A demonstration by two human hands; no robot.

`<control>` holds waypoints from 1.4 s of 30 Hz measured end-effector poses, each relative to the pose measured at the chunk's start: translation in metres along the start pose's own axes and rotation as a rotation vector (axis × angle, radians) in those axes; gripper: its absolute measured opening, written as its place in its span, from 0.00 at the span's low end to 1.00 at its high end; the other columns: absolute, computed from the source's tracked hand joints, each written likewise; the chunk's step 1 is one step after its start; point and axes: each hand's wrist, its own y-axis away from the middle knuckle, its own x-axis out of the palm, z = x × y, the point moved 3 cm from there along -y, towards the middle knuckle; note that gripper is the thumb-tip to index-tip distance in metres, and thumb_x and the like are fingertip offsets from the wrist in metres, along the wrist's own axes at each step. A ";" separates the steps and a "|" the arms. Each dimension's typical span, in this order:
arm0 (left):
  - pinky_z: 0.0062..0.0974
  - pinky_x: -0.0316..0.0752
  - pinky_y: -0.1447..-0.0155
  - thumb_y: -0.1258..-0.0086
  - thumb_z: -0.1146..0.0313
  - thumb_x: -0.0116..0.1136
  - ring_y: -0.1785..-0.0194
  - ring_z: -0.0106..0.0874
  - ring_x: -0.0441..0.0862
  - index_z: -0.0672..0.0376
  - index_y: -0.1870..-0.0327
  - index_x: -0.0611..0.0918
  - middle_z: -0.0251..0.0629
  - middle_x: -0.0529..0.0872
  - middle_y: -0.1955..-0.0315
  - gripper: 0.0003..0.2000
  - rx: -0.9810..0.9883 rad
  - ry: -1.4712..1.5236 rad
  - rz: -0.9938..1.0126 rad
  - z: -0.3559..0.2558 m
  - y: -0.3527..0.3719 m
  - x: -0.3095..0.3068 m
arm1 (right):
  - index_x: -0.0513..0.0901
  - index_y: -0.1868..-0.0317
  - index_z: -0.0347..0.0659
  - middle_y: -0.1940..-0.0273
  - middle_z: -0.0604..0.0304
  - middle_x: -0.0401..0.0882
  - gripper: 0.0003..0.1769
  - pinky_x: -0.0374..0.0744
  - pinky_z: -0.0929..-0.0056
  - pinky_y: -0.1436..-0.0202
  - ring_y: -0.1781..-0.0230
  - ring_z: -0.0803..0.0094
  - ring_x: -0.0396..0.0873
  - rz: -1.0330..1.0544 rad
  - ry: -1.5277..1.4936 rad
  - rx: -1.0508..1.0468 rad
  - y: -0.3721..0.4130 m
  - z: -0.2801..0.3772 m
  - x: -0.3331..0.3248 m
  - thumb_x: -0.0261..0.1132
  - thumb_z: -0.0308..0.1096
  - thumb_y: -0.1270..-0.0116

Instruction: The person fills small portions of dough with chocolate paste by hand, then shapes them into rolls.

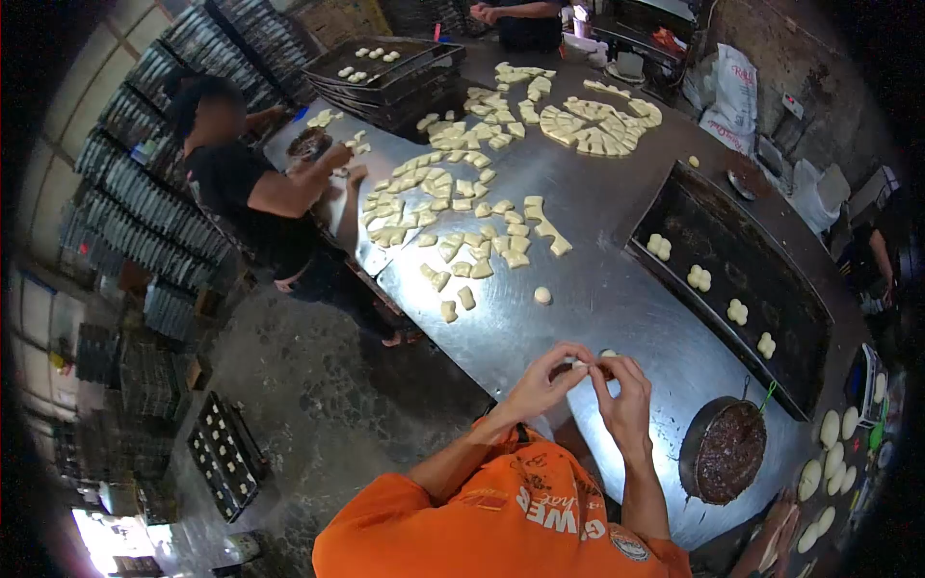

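My left hand point(545, 383) and my right hand point(624, 393) meet over the near edge of the metal table. Their fingertips pinch a small piece of dough point(579, 364), mostly covered by the fingers. Just behind my right fingers a pale dough ball point(608, 354) is partly visible. Farther out, a round dough ball point(542, 295) rests by itself on the metal. Many cut dough pieces point(462, 204) spread over the table beyond it. Right of my right hand stands a round pan of dark brown filling point(732, 451), with a green-handled tool point(769, 393) at its rim.
A long black baking tray point(761, 260) on the right holds several dough clusters. Larger dough rounds point(831, 453) lie at the far right. A co-worker in black point(241, 188) works at the left side, near stacked trays point(385, 87). Another person point(525, 24) stands at the far end.
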 end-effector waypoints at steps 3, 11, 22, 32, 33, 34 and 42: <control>0.36 0.67 0.28 0.28 0.66 0.64 0.30 0.32 0.68 0.58 0.33 0.70 0.37 0.72 0.36 0.25 0.021 -0.155 -0.155 0.001 0.001 -0.013 | 0.82 0.51 0.34 0.57 0.50 0.80 0.11 0.78 0.61 0.52 0.54 0.54 0.78 -0.075 0.140 -0.141 -0.014 -0.019 0.028 0.64 0.24 0.33; 0.30 0.73 0.34 0.27 0.70 0.61 0.34 0.30 0.73 0.63 0.35 0.74 0.39 0.76 0.38 0.21 -0.006 -0.288 -0.414 -0.023 0.032 -0.060 | 0.80 0.54 0.31 0.57 0.48 0.77 0.10 0.77 0.58 0.51 0.54 0.53 0.75 0.177 0.308 -0.267 0.054 -0.098 0.101 0.61 0.27 0.32; 0.24 0.71 0.39 0.24 0.73 0.56 0.41 0.26 0.76 0.63 0.37 0.75 0.37 0.80 0.43 0.17 0.024 -0.231 -0.445 -0.028 0.033 -0.064 | 0.74 0.54 0.35 0.55 0.46 0.71 0.08 0.74 0.57 0.43 0.51 0.50 0.72 0.180 0.256 -0.339 0.047 -0.124 0.145 0.57 0.31 0.27; 0.30 0.74 0.37 0.24 0.69 0.59 0.39 0.30 0.78 0.62 0.39 0.78 0.39 0.81 0.43 0.16 0.064 -0.444 -0.416 -0.041 0.013 -0.089 | 0.77 0.59 0.36 0.57 0.47 0.73 0.08 0.72 0.56 0.49 0.55 0.48 0.71 0.078 0.284 -0.302 0.035 -0.129 0.150 0.63 0.29 0.36; 0.32 0.74 0.36 0.24 0.68 0.59 0.39 0.31 0.78 0.62 0.39 0.78 0.40 0.82 0.43 0.16 0.110 -0.500 -0.409 -0.040 0.010 -0.094 | 0.76 0.59 0.36 0.57 0.46 0.73 0.08 0.72 0.56 0.49 0.55 0.47 0.71 0.097 0.274 -0.349 0.040 -0.138 0.145 0.62 0.29 0.36; 0.32 0.75 0.37 0.25 0.68 0.60 0.39 0.31 0.78 0.62 0.40 0.78 0.40 0.82 0.43 0.16 0.107 -0.520 -0.401 -0.041 0.007 -0.098 | 0.76 0.59 0.38 0.55 0.46 0.72 0.07 0.72 0.55 0.48 0.53 0.47 0.70 0.109 0.523 -0.441 0.031 -0.146 0.140 0.62 0.28 0.36; 0.35 0.77 0.38 0.27 0.67 0.63 0.40 0.36 0.80 0.62 0.41 0.79 0.43 0.83 0.45 0.17 0.144 -0.721 -0.202 -0.033 -0.047 -0.111 | 0.76 0.55 0.31 0.60 0.46 0.72 0.08 0.72 0.54 0.50 0.57 0.50 0.71 0.043 0.414 -0.399 0.048 -0.143 0.147 0.58 0.24 0.33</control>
